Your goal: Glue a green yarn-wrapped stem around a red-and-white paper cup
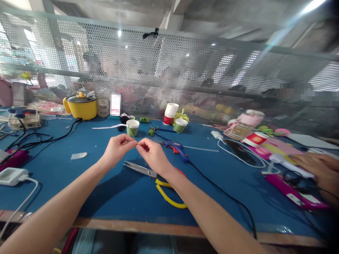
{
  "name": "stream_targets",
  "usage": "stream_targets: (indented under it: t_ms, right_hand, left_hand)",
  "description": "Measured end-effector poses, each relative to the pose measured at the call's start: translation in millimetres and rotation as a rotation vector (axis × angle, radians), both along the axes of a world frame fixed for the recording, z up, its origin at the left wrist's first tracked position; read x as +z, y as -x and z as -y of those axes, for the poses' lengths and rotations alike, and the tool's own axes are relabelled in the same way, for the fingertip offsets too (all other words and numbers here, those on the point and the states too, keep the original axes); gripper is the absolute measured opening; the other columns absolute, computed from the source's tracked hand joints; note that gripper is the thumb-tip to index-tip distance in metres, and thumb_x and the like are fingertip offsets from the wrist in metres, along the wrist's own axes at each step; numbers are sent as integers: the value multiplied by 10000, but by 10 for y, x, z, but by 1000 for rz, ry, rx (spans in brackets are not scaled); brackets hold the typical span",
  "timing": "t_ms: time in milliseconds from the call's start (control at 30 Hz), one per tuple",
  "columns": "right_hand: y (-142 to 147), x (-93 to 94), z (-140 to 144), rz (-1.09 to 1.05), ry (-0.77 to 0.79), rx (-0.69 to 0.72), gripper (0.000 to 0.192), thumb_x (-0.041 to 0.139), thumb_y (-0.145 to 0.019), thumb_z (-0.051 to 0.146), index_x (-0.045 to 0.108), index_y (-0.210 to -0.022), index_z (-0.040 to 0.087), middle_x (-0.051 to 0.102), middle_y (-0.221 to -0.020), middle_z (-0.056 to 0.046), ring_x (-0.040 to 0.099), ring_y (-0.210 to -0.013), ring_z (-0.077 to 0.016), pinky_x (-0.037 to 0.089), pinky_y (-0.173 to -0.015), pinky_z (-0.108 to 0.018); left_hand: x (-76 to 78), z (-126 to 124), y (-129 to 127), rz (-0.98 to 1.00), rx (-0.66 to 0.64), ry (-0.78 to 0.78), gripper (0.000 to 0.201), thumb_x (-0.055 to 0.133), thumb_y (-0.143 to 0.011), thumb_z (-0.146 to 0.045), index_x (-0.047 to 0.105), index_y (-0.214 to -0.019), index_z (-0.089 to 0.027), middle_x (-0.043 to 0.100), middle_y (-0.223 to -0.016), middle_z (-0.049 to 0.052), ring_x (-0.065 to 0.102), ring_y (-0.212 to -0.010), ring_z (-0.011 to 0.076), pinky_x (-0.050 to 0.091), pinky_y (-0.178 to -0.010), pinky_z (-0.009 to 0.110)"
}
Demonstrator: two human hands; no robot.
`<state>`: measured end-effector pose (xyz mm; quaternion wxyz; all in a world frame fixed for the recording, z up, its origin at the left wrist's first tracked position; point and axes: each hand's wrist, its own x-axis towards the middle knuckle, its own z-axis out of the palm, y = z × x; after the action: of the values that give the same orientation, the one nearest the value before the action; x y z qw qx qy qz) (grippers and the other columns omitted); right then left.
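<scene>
Over the middle of the blue table, my left hand (118, 150) and my right hand (153, 153) meet fingertip to fingertip, both closed in a pinch. A thin strand of green yarn (132, 136) shows at the fingertips; its far end is hard to make out. Just behind them stands a paper cup (132, 130) with a green lower part. Scissors (141, 170) with yellow handles lie partly under my right forearm. A blue glue gun (176, 148) rests to the right of my right hand. Behind it is a small tangle of green yarn (151, 131).
A yellow electric pot (81, 107) and a propped phone (115, 104) stand at the back left. Cups (171, 114) are at the back. A dark phone (241, 151), a magenta power strip (295, 194) and another person's hand (315, 160) are on the right. The glue gun's cord (225, 194) crosses the right front.
</scene>
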<state>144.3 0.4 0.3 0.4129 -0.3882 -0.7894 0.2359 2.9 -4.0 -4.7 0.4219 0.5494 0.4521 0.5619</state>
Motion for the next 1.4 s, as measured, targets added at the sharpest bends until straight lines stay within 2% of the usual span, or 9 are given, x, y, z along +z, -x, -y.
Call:
stream_targets:
  t_ms: [233, 300, 467, 567, 700, 833, 1000, 1267, 1400]
  right_hand:
    - [1, 16, 26, 5, -12, -12, 101, 491, -760, 224, 517, -680, 169, 515, -601, 19, 439, -552, -97, 346, -525, -222]
    - [-13, 29, 19, -73, 130, 81, 102, 516, -751, 248, 509, -683, 172, 493, -591, 32, 419, -508, -82, 343, -487, -216]
    - [-66, 76, -11, -395, 747, 445, 157, 567, -726, 310, 521, -718, 160, 468, -561, 46, 394, -438, -50, 294, -363, -166]
    - [-71, 90, -14, -465, 893, 514, 153, 616, -694, 272, 528, -697, 146, 486, -545, 40, 403, -444, -41, 272, -345, -143]
    - [-41, 86, -4, -545, 856, 446, 176, 655, -661, 257, 514, -674, 153, 483, -519, 56, 399, -426, -31, 265, -334, -131]
    - [-10, 68, -5, -564, 756, 336, 196, 666, -643, 273, 508, -670, 159, 488, -524, 66, 401, -403, -28, 298, -339, -144]
    - [3, 33, -20, -530, 660, 264, 199, 650, -654, 288, 499, -667, 160, 484, -528, 70, 406, -387, -27, 311, -341, -155]
    - [6, 6, -18, -344, 421, 154, 176, 581, -714, 313, 489, -681, 168, 461, -510, 73, 409, -366, -42, 330, -363, -185]
    - [1, 8, -13, -228, 316, 121, 182, 565, -728, 324, 484, -673, 171, 448, -488, 73, 401, -355, -47, 319, -362, -192]
  left_hand:
    - [39, 44, -3, 20, -2, 18, 183, 649, -616, -285, 557, -617, -126, 414, -441, -66, 288, -409, 31, 183, -389, 180]
    - [62, 53, 6, 76, -50, 51, 187, 652, -617, -282, 547, -602, -128, 396, -422, -73, 275, -394, 27, 169, -381, 181]
    - [78, 46, 54, 201, -266, 79, 205, 659, -634, -293, 538, -625, -128, 464, -477, -55, 289, -395, 18, 184, -391, 179]
    - [53, 31, 71, 218, -330, 76, 201, 658, -644, -293, 545, -627, -128, 455, -483, -55, 309, -411, 22, 198, -405, 178]
    - [33, 19, 62, 221, -317, 63, 192, 656, -647, -303, 570, -657, -131, 458, -495, -52, 294, -405, 21, 187, -398, 180]
    - [53, 30, 30, 180, -242, 25, 189, 655, -641, -298, 589, -688, -127, 497, -513, -35, 312, -407, 27, 199, -393, 182]
    - [68, 51, 2, 102, -143, -19, 158, 642, -645, -274, 578, -653, -130, 492, -496, -47, 347, -423, 34, 247, -412, 179]
    - [43, 53, -13, 6, -45, -35, 171, 631, -645, -290, 572, -647, -129, 445, -468, -62, 309, -429, 36, 226, -411, 182]
    - [30, 57, -22, 35, -29, -21, 193, 650, -627, -294, 556, -609, -125, 426, -455, -62, 294, -429, 33, 197, -403, 182]
